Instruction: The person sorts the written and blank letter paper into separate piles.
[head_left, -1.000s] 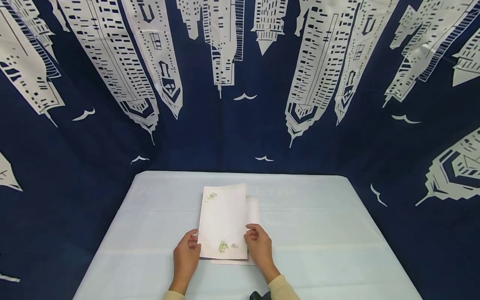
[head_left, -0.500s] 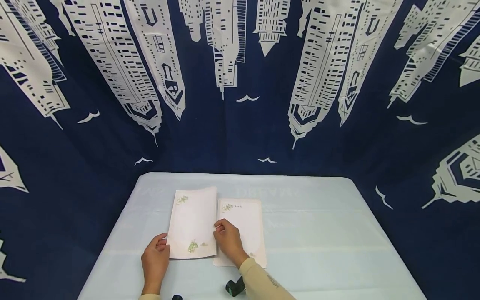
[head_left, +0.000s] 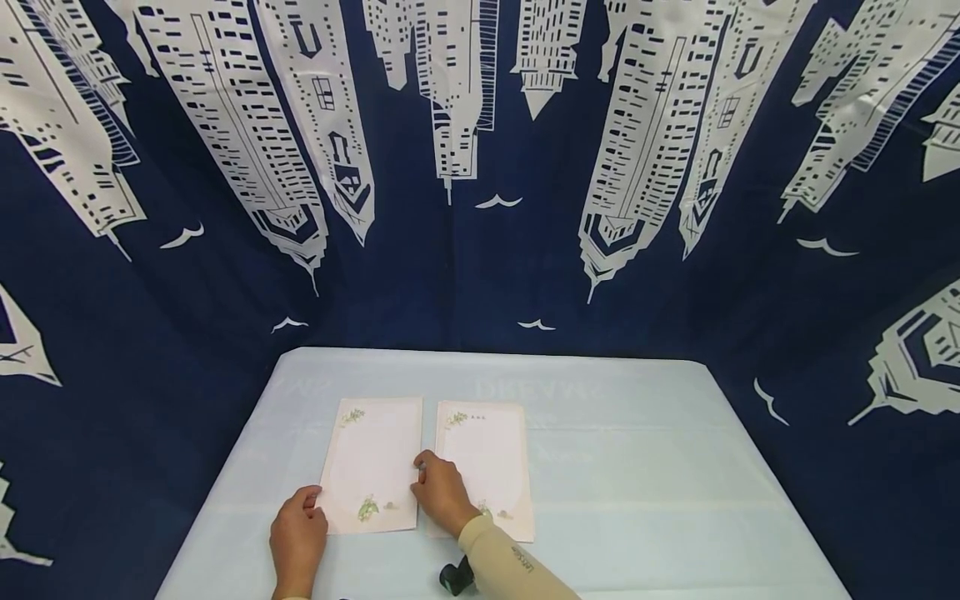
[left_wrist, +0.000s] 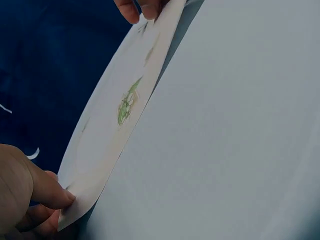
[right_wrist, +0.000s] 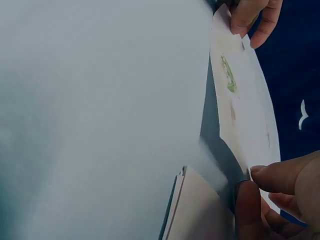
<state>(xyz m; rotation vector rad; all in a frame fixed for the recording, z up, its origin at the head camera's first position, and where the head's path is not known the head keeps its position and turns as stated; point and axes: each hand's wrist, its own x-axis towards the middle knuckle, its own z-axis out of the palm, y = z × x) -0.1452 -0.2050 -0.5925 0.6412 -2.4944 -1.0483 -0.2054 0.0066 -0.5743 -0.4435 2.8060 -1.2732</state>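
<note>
Held sheet (head_left: 371,458), qty one, was just left of the paper stack (head_left: 489,450), qty one. Two clamped on it: left hand (head_left: 298,537) pinched the edge farther from the stack, right hand (head_left: 444,497) the nearer edge.

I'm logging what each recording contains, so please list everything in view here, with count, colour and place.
Held sheet: 1, pale pink with green plant prints, between the hands, left of the pile
Paper pile: 1, pale pink, similar prints, on the table; sheets too many-layered to count
Table: 1, white, beneath the papers
Cloth: dark blue with white buildings and birds, behind and beside the table; number of pieces unclear
Black object: 1, beside the right sleeve; identity unclear
Left hand: 1, bare, pinching the sheet's left edge
Right hand: 1, bare, pinching its right edge
Sleeves: 2, beige, bottom of the head view
</note>
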